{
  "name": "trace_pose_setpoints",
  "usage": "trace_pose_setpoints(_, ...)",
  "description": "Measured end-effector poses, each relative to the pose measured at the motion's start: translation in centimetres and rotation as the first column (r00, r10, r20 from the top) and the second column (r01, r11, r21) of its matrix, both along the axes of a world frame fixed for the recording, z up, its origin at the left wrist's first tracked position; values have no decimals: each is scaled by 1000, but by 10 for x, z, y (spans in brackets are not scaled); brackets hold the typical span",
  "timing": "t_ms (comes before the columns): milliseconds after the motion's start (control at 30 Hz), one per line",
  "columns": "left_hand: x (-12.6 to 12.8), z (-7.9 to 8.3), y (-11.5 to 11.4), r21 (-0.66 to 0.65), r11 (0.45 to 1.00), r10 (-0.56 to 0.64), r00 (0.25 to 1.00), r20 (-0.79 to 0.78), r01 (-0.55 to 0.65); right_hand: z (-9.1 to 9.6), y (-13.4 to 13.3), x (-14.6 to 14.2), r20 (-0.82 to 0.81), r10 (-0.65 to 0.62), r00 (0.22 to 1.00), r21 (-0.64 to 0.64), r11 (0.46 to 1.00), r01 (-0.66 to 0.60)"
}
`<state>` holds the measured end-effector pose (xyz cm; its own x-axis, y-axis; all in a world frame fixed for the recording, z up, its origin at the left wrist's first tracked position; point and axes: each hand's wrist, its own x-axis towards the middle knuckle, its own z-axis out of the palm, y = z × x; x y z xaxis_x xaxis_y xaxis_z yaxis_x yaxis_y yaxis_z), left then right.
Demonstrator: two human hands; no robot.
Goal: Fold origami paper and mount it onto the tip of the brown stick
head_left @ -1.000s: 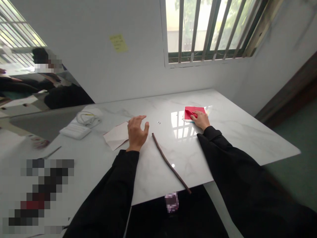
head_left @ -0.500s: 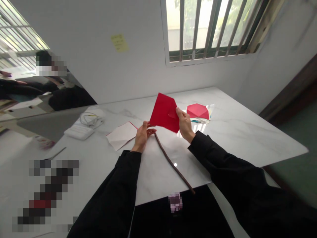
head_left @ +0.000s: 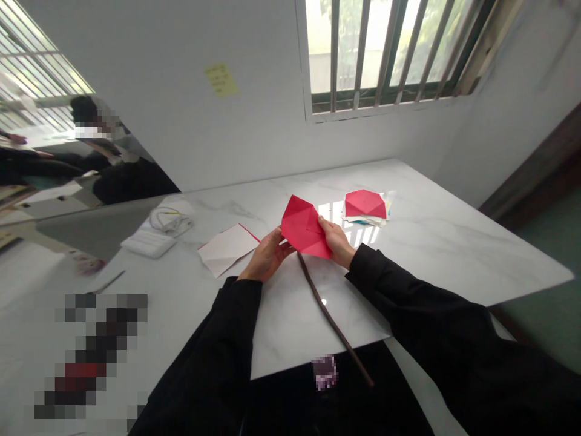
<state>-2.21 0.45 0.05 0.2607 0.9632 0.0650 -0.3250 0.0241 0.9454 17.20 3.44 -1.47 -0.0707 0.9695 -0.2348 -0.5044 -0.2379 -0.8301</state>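
A creased, partly folded sheet of red paper [head_left: 300, 225] is held up between my two hands over the marble-patterned table. My left hand [head_left: 269, 253] grips its left edge, with fingers reaching underneath. On the right side, my right hand [head_left: 336, 243] has its thumb on top of the paper and its other fingers mostly hidden. A thin brown stick [head_left: 327, 313] runs from below the paper, close to my left fingertips, down past the table's front edge; its upper end is hidden. Just left of my left hand lies a white sheet with a red edge [head_left: 227, 249].
Folded red paper [head_left: 365, 204] tops a small stack at the back right of the table [head_left: 472, 242]. A white device with a coiled cable [head_left: 149, 241] sits at the left. A yellow note [head_left: 221, 80] hangs on the wall, near a barred window. Another person is visible far left.
The red paper has come down and turned, now showing more folds. My left hand has shifted right along with the stick, whose lower end reaches further past the table edge.
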Motion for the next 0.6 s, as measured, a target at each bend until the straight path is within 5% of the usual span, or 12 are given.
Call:
trace_pose_setpoints(233, 0, -3, 5, 7, 990, 142, 986, -87, -142, 0, -9, 0, 82, 268, 960, 131, 952, -277)
trace_pose_setpoints(600, -1, -17, 8, 76, 970, 241, 946, -217, -229, -9, -5, 3, 220, 288, 932, 226, 915, -335)
